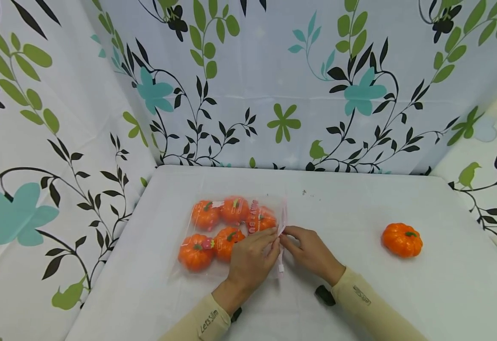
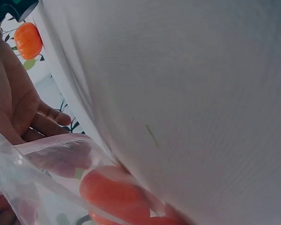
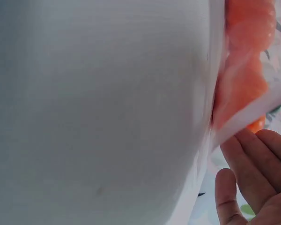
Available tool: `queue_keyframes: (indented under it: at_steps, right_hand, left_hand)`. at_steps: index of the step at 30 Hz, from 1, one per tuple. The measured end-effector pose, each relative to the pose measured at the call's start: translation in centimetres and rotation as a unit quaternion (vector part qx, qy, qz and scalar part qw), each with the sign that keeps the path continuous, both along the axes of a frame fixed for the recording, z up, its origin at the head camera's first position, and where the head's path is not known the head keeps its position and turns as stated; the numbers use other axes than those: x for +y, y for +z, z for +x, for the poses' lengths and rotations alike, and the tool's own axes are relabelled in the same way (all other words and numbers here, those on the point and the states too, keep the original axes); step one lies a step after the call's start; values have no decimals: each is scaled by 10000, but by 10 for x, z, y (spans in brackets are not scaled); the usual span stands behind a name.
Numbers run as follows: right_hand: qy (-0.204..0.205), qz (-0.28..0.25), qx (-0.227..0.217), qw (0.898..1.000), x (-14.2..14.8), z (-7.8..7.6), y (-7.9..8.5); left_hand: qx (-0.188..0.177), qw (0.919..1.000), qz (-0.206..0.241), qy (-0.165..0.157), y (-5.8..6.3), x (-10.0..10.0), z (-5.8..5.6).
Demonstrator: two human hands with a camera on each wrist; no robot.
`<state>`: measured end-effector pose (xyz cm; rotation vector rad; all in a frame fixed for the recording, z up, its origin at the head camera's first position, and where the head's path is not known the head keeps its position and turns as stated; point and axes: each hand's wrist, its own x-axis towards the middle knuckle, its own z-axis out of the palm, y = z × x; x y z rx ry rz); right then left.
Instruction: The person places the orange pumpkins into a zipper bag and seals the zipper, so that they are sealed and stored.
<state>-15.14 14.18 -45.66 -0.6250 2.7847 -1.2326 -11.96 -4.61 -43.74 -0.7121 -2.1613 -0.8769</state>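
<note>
A clear zip bag (image 1: 253, 215) with pink print lies on the white table, with several small orange pumpkins (image 1: 195, 252) inside. Its zip edge (image 1: 281, 258) faces right and carries a small white slider (image 1: 280, 268) near the front end. My left hand (image 1: 252, 253) reaches over the bag and pinches the zip edge around its middle. Opposite it, my right hand (image 1: 310, 248) holds the same edge from the right, thumb and forefinger close together. The right wrist view shows the fingers (image 3: 253, 164) of the right hand fairly straight, their tips at the bag's edge.
One loose orange pumpkin (image 1: 402, 240) sits on the table to the right. The white table (image 1: 342, 199) is bordered by patterned cloth (image 1: 248, 94) at the back and both sides. Dark wrist devices (image 1: 325, 295) show below the sleeves.
</note>
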Motion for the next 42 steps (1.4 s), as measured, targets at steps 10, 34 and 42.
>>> queue_keyframes:
  at_steps: [10,34,42]
  right_hand:
    - [-687,288,1556,9850,47,14,14]
    - [-2815,899,-1166,9482,227,19,37]
    - [-2870,1081,-1667,9371,241,27,15]
  left_hand:
    - [-211,9997,-30,148,-1,0,2]
    - [-303,9993,-40,199,-2,0,4]
    - [-297,9993,-76,216,-1,1,4]
